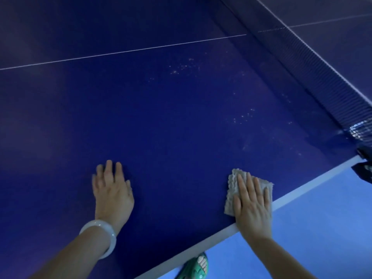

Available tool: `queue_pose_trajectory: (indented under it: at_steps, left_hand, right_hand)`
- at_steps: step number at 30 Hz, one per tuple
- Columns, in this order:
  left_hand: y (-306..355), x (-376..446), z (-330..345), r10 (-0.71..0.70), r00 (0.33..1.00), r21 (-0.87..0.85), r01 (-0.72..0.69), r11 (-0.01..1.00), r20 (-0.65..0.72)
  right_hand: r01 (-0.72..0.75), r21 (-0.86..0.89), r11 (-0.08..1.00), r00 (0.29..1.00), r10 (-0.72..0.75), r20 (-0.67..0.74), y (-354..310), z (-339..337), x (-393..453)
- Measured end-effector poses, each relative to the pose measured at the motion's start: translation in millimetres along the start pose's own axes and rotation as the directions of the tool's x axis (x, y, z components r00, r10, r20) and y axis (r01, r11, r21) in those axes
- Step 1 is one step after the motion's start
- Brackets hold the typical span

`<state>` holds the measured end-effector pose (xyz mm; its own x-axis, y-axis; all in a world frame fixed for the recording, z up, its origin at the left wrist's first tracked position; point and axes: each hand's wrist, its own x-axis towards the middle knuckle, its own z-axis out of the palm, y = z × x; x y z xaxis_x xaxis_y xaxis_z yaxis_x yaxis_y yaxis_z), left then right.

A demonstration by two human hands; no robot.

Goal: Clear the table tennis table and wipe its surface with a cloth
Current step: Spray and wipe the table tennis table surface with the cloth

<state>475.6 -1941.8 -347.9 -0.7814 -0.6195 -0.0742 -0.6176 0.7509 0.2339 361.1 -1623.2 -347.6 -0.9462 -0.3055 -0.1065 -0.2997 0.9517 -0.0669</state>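
Note:
The dark blue table tennis table (161, 121) fills most of the view. A grey textured cloth (231, 190) lies flat near the table's white side edge. My right hand (251, 200) presses flat on top of the cloth, fingers spread and pointing away from me. My left hand (112, 190) rests flat and empty on the bare surface to the left, a pale bangle (100, 236) on its wrist. Pale specks and smears (181, 67) dot the surface farther out, toward the net.
The net (314, 63) runs diagonally along the right, with its clamp post (364, 164) at the table's edge. A thin white centre line (120, 51) crosses the far surface. Light blue floor (312, 218) lies below the edge, where a green shoe (195, 266) shows.

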Motion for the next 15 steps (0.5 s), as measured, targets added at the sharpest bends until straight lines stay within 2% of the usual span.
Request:
queue_pose_trajectory:
  at_steps: [2, 4, 7, 9, 11, 13, 15]
  left_hand:
    - [31, 6, 0, 0.14, 0.99, -0.006, -0.14, 0.99, -0.021]
    - [76, 14, 5, 0.206, 0.978, -0.05, -0.207, 0.977, -0.024]
    - [147, 28, 22, 0.122, 0.989, -0.103, -0.114, 0.988, 0.08]
    - [180, 31, 36, 0.018, 0.99, -0.017, -0.016, 1.0, 0.14]
    - [193, 28, 48, -0.032, 0.993, 0.085, 0.022, 0.996, 0.11]
    - [191, 24, 55, -0.028, 0.998, 0.11, 0.022, 0.994, 0.053]
    - [188, 23, 60, -0.009, 1.0, 0.115, 0.006, 0.993, 0.021]
  right_hand:
    - [-0.014, -0.008, 1.0, 1.0, 0.014, 0.014, 4, 1, 4]
    - [-0.018, 0.005, 1.0, 1.0, 0.018, 0.006, 4, 3, 4]
    - [-0.005, 0.023, 1.0, 1.0, 0.005, -0.017, 4, 4, 4]
    - [0.008, 0.048, 0.999, 1.0, -0.007, -0.022, 8, 6, 5]
    - [0.083, 0.062, 0.995, 0.997, -0.083, -0.005, 19, 9, 5]
    - [0.226, 0.043, 0.973, 0.974, -0.227, 0.006, 41, 10, 10]
    - [0.242, 0.03, 0.97, 0.97, -0.242, -0.002, 74, 6, 24]
